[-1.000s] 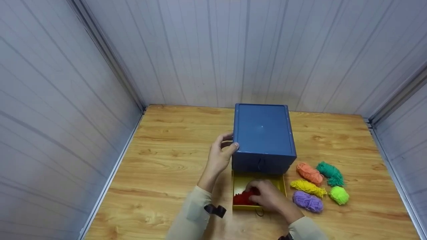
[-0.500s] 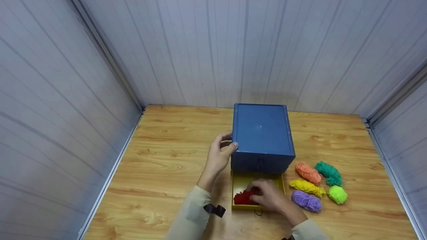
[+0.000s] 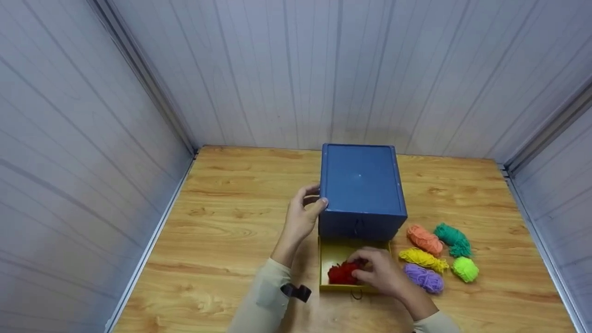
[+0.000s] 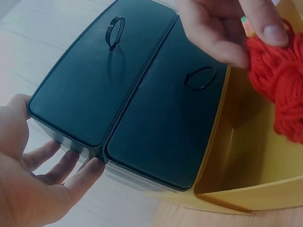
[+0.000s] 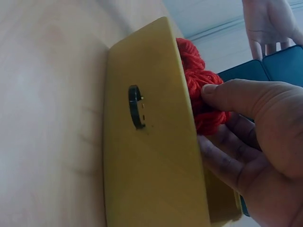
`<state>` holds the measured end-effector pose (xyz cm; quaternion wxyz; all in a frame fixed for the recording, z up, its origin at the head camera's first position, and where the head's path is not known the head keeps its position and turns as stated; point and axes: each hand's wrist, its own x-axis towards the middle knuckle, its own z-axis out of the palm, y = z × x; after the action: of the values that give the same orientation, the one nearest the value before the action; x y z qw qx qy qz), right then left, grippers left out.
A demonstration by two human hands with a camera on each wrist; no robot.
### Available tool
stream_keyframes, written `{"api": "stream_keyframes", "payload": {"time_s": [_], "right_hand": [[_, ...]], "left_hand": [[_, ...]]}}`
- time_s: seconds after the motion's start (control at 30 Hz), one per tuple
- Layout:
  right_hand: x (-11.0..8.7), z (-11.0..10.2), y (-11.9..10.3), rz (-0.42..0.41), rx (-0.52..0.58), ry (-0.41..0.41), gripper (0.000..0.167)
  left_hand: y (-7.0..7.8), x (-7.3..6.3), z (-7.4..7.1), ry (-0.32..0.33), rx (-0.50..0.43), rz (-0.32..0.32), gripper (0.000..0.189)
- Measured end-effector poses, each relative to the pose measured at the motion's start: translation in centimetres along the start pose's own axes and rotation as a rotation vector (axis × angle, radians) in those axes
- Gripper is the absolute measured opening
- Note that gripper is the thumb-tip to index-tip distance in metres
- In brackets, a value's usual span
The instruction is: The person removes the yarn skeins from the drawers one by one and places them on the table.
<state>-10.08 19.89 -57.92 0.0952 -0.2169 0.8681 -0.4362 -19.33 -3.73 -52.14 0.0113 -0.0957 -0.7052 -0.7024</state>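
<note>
A blue drawer cabinet (image 3: pixel 363 178) stands on the table, its lowest drawer, a yellow one (image 3: pixel 332 254), pulled out. My left hand (image 3: pixel 298 219) grips the cabinet's left side, thumb over the top front corner and fingers bent against the side wall. Inside the yellow drawer, my right hand (image 3: pixel 381 274) pinches a bundle of red yarn (image 3: pixel 341 274) near the front wall. From the right wrist, the thumb presses on the red strands, and the other fingers are partly hidden behind them. Two closed dark drawer fronts (image 4: pixel 161 123) with black loop handles show in the left wrist view.
Right of the drawer lie orange (image 3: pixel 425 239), green (image 3: pixel 453 239), yellow (image 3: pixel 423 259), purple (image 3: pixel 423 277) and lime (image 3: pixel 465 269) yarn bundles on the wooden table (image 3: pixel 222 231). A black loop handle (image 5: pixel 134 108) sticks out from the yellow drawer's front. Pale panel walls (image 3: pixel 277 74) enclose the table.
The right hand has shifted slightly right within the drawer, and the red yarn has moved a little with it. The left hand keeps its hold on the cabinet.
</note>
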Motion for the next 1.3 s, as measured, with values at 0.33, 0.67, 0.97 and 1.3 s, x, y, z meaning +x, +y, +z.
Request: {"api": "stream_keyframes", "payload": {"time_s": [0.33,0.67,0.97,1.3], "right_hand": [[-2.0,-1.7,-0.2,0.066,0.097,0.073,0.019],[-4.5,-4.2,0.7,0.216,0.145,0.179,0.021],[-6.5,-6.0,1.3,0.266,0.148,0.284,0.022],[-9.0,-8.3,2.5,0.296,0.097,0.408,0.025]], "left_hand": [[-0.2,-0.1,-0.1,0.005,0.006,-0.01,0.043],[-0.2,-0.3,0.0,0.003,-0.005,-0.006,0.044],[0.0,0.1,0.0,-0.002,0.008,-0.002,0.045],[-0.1,0.0,-0.1,0.004,0.01,-0.01,0.044]]}}
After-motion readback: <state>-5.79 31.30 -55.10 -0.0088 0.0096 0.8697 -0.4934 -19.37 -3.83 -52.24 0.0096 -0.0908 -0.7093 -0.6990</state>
